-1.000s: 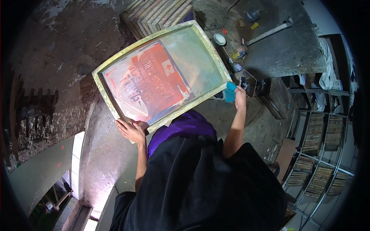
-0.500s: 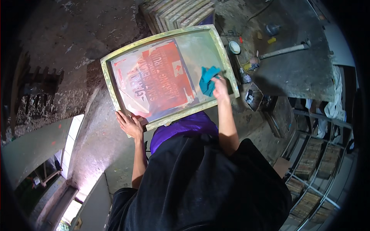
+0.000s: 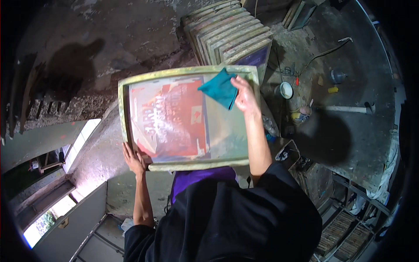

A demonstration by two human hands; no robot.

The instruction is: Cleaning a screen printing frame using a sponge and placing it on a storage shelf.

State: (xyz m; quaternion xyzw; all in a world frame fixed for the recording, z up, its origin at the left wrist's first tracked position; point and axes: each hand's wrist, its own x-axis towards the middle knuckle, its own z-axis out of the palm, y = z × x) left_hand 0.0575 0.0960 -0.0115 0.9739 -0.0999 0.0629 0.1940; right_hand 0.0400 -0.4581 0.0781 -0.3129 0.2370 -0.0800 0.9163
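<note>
A screen-printing frame (image 3: 198, 167) with a pale, worn wooden border lies in front of me. Its mesh shows a red stencil block with lettering toward the left and a greenish bare area (image 3: 227, 135) toward the right. My left hand (image 3: 135, 162) grips the near left corner, fingers along the outer side and thumb over the rim. In my right hand (image 3: 245, 96), above the far right part of the mesh, is a teal cloth (image 3: 220, 88) pinched by one side. The cloth spreads leftward over the stencil's edge; whether it touches the mesh I cannot tell.
Beyond the frame leans a row of several similar screen frames (image 3: 227, 32). To the right on the floor are a white bucket (image 3: 286, 90), a yellow object (image 3: 333, 90), a clear plastic jug (image 3: 337, 76) and a pipe (image 3: 347, 109). Racks (image 3: 345, 231) stand at lower right.
The frame now sits lower in view and squarer to me. My right hand has moved with the cloth from the near right area to the far right, and the cloth is more spread out.
</note>
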